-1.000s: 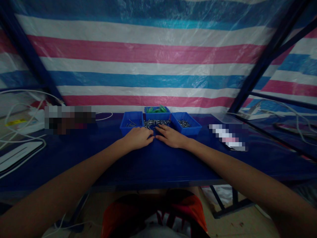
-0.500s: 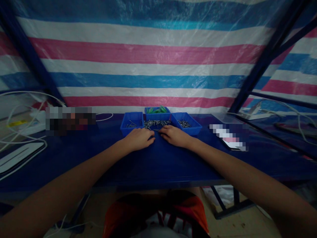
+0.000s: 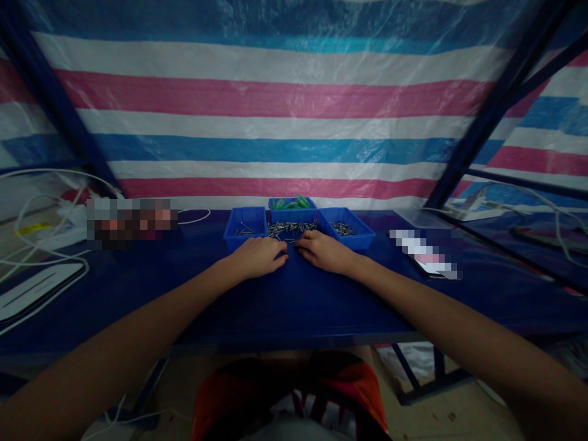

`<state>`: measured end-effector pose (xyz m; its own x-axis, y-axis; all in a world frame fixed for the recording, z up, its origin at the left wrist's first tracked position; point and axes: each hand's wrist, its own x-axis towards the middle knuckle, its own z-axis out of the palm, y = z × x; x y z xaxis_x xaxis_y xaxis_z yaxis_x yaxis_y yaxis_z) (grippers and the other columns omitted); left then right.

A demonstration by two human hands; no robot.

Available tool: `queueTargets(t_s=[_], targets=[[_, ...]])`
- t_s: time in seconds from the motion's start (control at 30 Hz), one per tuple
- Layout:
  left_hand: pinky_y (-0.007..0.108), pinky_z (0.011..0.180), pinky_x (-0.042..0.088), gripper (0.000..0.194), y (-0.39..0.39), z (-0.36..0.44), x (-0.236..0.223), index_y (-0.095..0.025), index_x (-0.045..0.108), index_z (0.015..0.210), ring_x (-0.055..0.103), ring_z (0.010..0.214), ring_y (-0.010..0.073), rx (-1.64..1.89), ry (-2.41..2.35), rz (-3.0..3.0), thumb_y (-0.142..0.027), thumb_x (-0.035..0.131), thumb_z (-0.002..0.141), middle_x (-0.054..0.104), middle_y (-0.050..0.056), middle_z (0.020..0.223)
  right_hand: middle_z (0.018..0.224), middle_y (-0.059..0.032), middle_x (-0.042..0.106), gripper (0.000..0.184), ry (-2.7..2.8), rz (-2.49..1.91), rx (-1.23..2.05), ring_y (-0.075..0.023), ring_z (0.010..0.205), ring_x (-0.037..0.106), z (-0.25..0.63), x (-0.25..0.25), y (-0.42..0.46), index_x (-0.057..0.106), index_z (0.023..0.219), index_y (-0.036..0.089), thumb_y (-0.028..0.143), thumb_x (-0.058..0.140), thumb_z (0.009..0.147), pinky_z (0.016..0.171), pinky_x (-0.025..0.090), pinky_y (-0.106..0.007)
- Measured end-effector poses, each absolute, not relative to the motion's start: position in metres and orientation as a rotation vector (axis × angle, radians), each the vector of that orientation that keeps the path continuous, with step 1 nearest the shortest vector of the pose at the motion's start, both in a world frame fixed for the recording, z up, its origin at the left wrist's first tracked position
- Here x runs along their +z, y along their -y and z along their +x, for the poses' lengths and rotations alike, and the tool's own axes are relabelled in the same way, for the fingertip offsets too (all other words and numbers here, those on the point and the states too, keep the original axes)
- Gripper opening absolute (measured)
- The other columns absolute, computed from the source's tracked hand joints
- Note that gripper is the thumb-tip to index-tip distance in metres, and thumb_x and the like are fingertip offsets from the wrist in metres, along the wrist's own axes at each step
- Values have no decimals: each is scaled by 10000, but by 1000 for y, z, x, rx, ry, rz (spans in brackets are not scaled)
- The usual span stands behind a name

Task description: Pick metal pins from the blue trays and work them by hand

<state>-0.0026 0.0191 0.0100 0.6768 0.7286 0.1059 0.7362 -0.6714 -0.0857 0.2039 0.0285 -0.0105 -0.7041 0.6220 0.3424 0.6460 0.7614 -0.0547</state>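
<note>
My right hand (image 3: 325,252) has its thumb and fingers closed on one end of a thin metal screw (image 3: 291,241), just over the table. Facing it, my left hand (image 3: 260,257) is curled at the table, fingertips near the screw's other end; whatever its fingers hold is hidden. Beyond both hands lies a heap of small silvery screws (image 3: 292,227), too small to tell from nails with certainty. The left blue bin (image 3: 231,228) contains a few long thin screws, and the right blue bin (image 3: 362,237) many short ones. Behind the heap, another blue bin (image 3: 292,215) holds green pieces (image 3: 301,202).
The blue table (image 3: 294,306) reaches my lap. Left are a blurred-out item (image 3: 131,222), white cables (image 3: 34,251) and a white flat device (image 3: 37,288). Right is a pixelated phone-like object (image 3: 432,257). Blue metal posts (image 3: 478,122) frame the striped sheet (image 3: 294,98).
My right hand drew back slightly to the right, and its spread fingers closed on a thin screw now visible between the hands. My left hand stayed almost in place.
</note>
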Motion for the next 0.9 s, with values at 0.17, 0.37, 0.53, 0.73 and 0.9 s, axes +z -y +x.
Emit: queueTargets(t_s=[0.17, 0.37, 0.53, 0.73, 0.9], targets=[[299, 671, 453, 280, -19, -2, 10, -214, 587, 1011, 626, 837, 213, -98, 1212, -2763, -374, 397, 882, 666, 64, 944, 949, -95, 579, 228, 2657, -911, -43, -182, 854, 561, 204, -7, -27, 631, 1036, 143, 146, 479, 865, 805, 453, -347], [304, 681, 457, 288, -17, -1, 9, -200, 565, 1045, 626, 837, 214, -119, 1209, -2747, -370, 398, 884, 659, 73, 949, 907, -57, 602, 228, 2683, -830, 35, -152, 844, 577, 202, -3, -23, 638, 966, 153, 54, 484, 830, 808, 450, -300], [277, 673, 455, 246, -14, 1, 12, -204, 593, 969, 623, 838, 197, -111, 1155, -2777, -351, 420, 875, 658, 52, 938, 875, -56, 611, 213, 2667, -797, 80, -145, 804, 582, 199, -2, -20, 624, 911, 139, 17, 487, 803, 769, 456, -278], [263, 639, 442, 210, -13, 3, 13, -198, 596, 900, 624, 820, 192, -127, 1110, -2794, -309, 419, 879, 661, 33, 890, 844, -45, 595, 156, 2656, -733, 111, -136, 784, 570, 195, 4, -14, 600, 868, 149, 48, 490, 823, 756, 452, -268], [258, 606, 424, 196, -13, 2, 14, -192, 584, 856, 624, 750, 181, -142, 1122, -2787, -293, 418, 878, 657, 27, 809, 877, -56, 592, 118, 2641, -758, 110, -139, 814, 568, 195, 5, -12, 589, 907, 143, 103, 492, 855, 777, 446, -270]])
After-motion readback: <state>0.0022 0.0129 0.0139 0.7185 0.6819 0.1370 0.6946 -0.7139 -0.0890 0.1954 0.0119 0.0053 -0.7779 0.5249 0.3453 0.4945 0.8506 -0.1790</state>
